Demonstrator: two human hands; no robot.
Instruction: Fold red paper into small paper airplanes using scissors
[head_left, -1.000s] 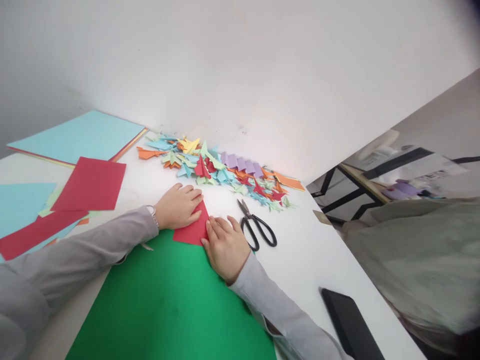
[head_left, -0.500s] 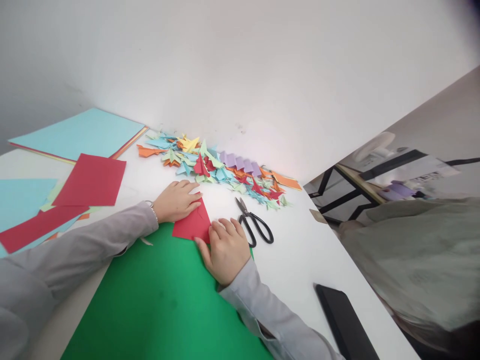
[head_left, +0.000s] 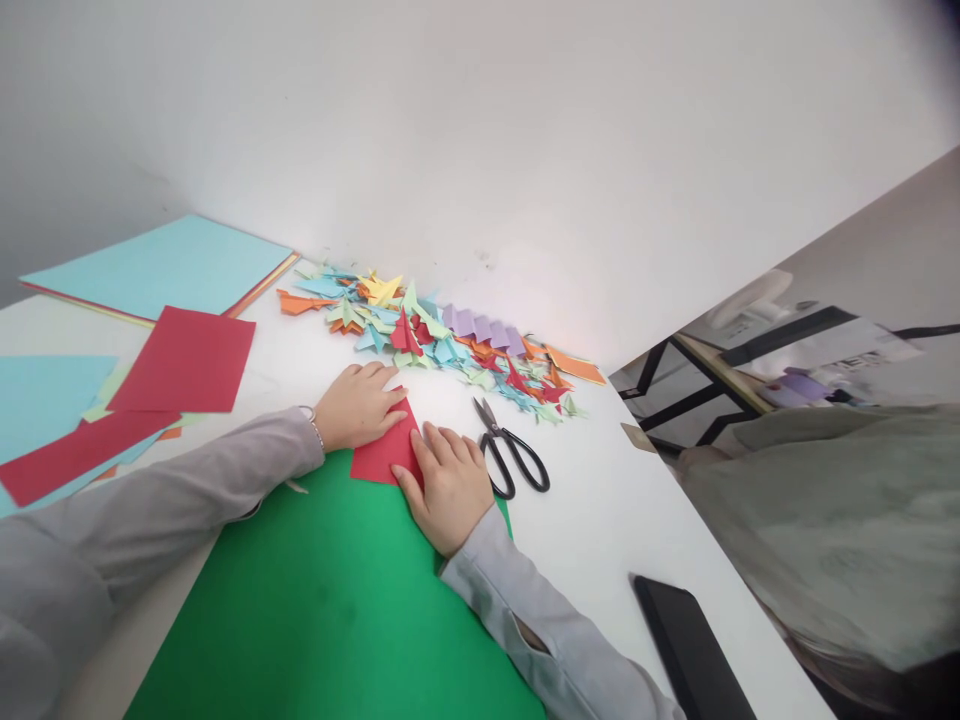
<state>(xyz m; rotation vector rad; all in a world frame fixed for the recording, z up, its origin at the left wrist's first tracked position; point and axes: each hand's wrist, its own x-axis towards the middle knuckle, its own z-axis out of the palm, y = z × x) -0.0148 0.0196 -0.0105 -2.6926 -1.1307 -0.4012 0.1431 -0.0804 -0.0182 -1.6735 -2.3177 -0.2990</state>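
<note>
A small piece of red paper (head_left: pixel 381 458), with a folded edge, lies at the top of the green sheet (head_left: pixel 322 610). My left hand (head_left: pixel 361 405) rests over its upper left part, fingers stretched out and flat. At the right edge, my right hand (head_left: pixel 448 487) has thumb and fingers closed about the paper, bending over part of it. Black-handled scissors (head_left: pixel 516 455) lie just beyond the right hand, blades pointing away. Part of the red paper is hidden under both hands.
Along the wall runs a pile of small folded paper pieces (head_left: pixel 450 350) in several colours. To the left are a red sheet (head_left: pixel 184 360), a red strip (head_left: pixel 90 455) and a light blue stack (head_left: pixel 165 265). A black phone-like slab (head_left: pixel 694 650) lies near the right edge, beside another person (head_left: pixel 832 520).
My right hand has shifted slightly up and left over the red paper, and less of the paper shows. The left hand stays on it. The whole view has moved slightly.
</note>
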